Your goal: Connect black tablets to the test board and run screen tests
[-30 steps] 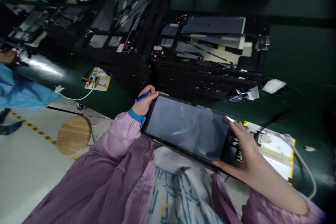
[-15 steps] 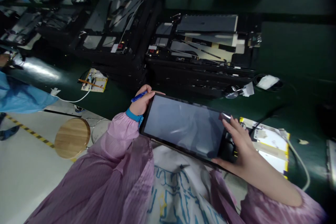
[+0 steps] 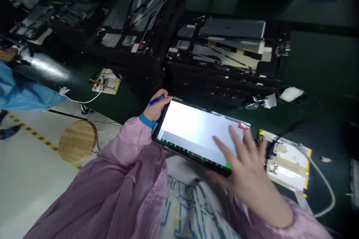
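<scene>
I hold a black tablet (image 3: 193, 129) over my lap at the edge of a dark green bench. Its screen is lit white, with a row of green and red marks along the near edge. My left hand (image 3: 157, 106) grips the tablet's left end and also pinches a blue pen (image 3: 155, 101). My right hand (image 3: 242, 162) hovers over the tablet's right end, fingers spread and slightly blurred, holding nothing.
Stacks of black trays (image 3: 224, 56) with opened tablets fill the bench behind. A yellow-edged fixture (image 3: 288, 160) with a cable lies at right, a small board (image 3: 106, 81) at left. A round wooden stool (image 3: 77, 140) stands on the floor. A person's blue sleeve (image 3: 19, 89) shows at far left.
The tablet's screen went from dark to lit white. My right hand let go of the tablet's right edge and now spreads above the screen. My left hand kept its grip.
</scene>
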Motion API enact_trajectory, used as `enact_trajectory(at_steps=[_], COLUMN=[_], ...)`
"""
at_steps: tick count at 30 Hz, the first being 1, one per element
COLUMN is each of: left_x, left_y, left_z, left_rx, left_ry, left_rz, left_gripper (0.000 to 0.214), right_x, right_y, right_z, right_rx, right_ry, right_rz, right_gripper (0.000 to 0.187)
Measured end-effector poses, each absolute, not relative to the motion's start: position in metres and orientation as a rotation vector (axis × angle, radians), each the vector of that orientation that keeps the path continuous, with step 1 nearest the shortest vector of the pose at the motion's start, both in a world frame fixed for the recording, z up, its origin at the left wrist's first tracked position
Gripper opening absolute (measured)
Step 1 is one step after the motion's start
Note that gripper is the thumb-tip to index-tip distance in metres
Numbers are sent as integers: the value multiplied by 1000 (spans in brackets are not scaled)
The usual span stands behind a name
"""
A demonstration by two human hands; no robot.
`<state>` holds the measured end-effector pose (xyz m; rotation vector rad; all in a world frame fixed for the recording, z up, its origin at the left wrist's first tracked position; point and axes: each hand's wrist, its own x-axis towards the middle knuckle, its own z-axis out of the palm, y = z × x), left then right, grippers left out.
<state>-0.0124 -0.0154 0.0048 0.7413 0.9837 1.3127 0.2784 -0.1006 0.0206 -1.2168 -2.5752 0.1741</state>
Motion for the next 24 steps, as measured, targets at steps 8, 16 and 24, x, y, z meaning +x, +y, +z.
enact_trajectory(at_steps=[8, 16, 24], left_x=[-13, -12, -12], left_y=[-16, -16, -15], left_z=[-2, -1, 1], left_rx=[740, 757, 736], left_ry=[981, 986, 1002], left_rz=[1301, 1306, 1301], left_gripper=[38, 39, 38], right_x=[243, 247, 249], right_y=[-113, -106, -106], right_z=[11, 15, 11], right_rx=[-964, -969, -935], right_ry=[-2720, -2678, -2643], right_rz=[142, 172, 181], right_gripper=[46, 30, 19])
